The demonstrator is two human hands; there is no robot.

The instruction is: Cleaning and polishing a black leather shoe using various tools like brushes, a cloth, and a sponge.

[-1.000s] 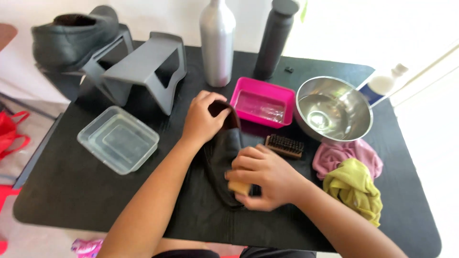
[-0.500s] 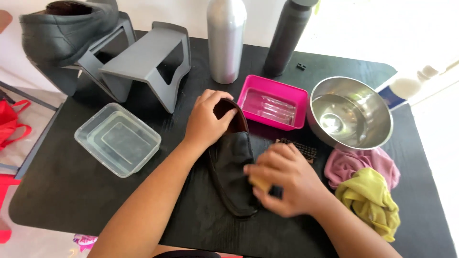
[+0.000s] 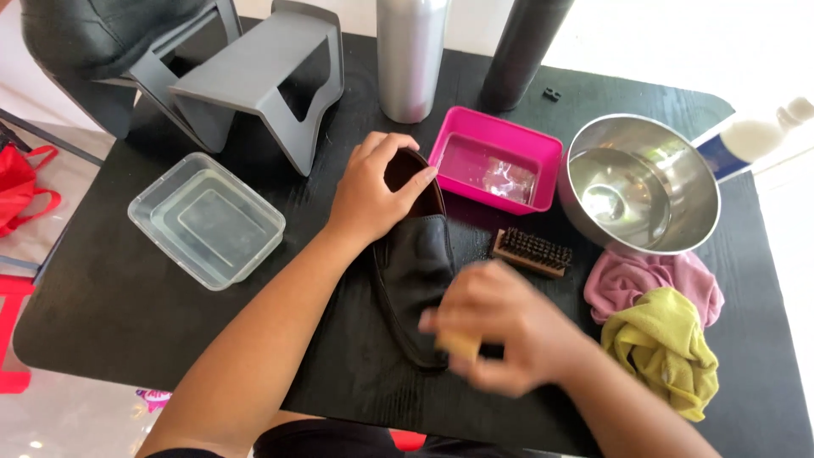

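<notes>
On the left of the black surface a clear plastic container sits, with a grey stand behind it. The left hand is seen closed over the heel opening of the black shoe, pinning it flat at the middle of the surface. The right hand is blurred and has been carried down towards the shoe's toe since half a second ago; its grip is closed on a small tan sponge, which is pressed against the leather. This shift suggests that a rubbing stroke is under way along the upper. Further right lie a pink tray, a bristle brush, a steel bowl and two crumpled cloths.
</notes>
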